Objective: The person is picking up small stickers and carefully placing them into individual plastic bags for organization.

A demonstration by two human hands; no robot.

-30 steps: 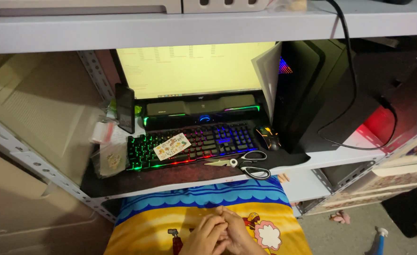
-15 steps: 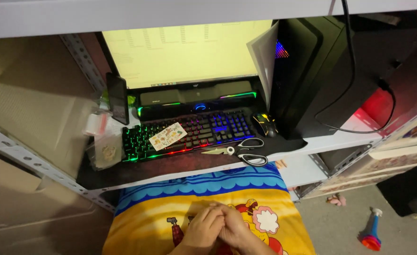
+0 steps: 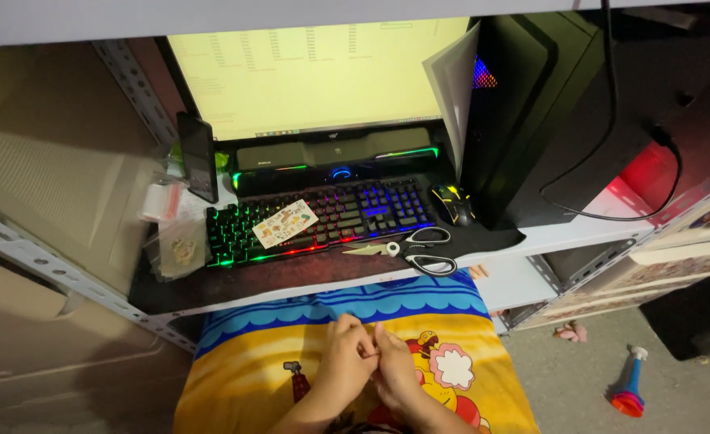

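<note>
Head view, sweeping left: a clear packet (image 3: 180, 251) lies by the desk edge, a dark phone (image 3: 197, 156) stands upright, and a sticker sheet (image 3: 285, 223) rests on the glowing keyboard (image 3: 315, 221). Scissors (image 3: 413, 248) lie just in front of it. Down low, over the yellow cartoon cloth (image 3: 250, 370), left hand (image 3: 345, 366) and right hand (image 3: 393, 371) press together, fingers curled, pinching something too small to make out.

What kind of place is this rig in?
Probably a home computer desk built into metal shelving. A lit monitor, a backlit keyboard and a black tower PC sit on the shelf. Both hands, left and right, meet over a cartoon-print cloth.
</note>
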